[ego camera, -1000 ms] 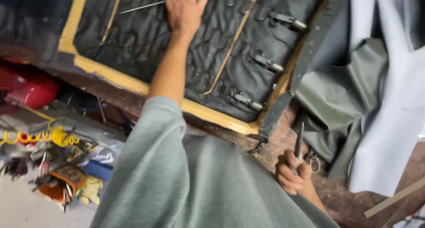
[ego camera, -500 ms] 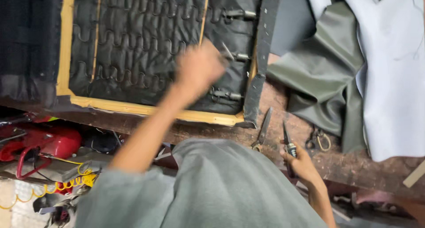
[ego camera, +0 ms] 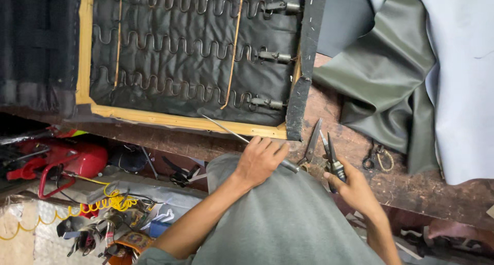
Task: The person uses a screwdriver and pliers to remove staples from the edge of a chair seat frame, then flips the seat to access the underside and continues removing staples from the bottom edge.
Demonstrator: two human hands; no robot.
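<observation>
Fingers (ego camera: 267,151) of the left hand (ego camera: 259,162) are curled shut around a thin metal rod (ego camera: 234,134), gripped near its lower end at the centre of the frame; the rod slants from there up and to the left, its tip lying over the lower rail of the seat frame (ego camera: 170,122). Fingers of the right hand (ego camera: 354,188), just right of centre, are closed on the handles of pliers (ego camera: 332,159), whose pointed nose sticks upward over the worktop (ego camera: 401,185).

Largest first: the seat frame fills the upper left and centre, a pale wooden rectangle backed with black cloth, crossed by wavy zigzag springs (ego camera: 170,49) that hook on at the right through small coil springs (ego camera: 280,55). A white sheet (ego camera: 463,80) covers the upper right, with folded olive-green leatherette (ego camera: 386,75) beside it, overlapping it at its left edge. The worn wooden worktop runs along the lower edge of the frame and out to the right. The person's grey shirt (ego camera: 288,224) fills the bottom centre. A red tool (ego camera: 67,159) lies on the floor at the left, with yellow coiled cord (ego camera: 105,200) near it. Scissors (ego camera: 312,141) rest on the worktop between the two hands, just left of the pliers. A small key ring (ego camera: 375,157) lies right of them.
</observation>
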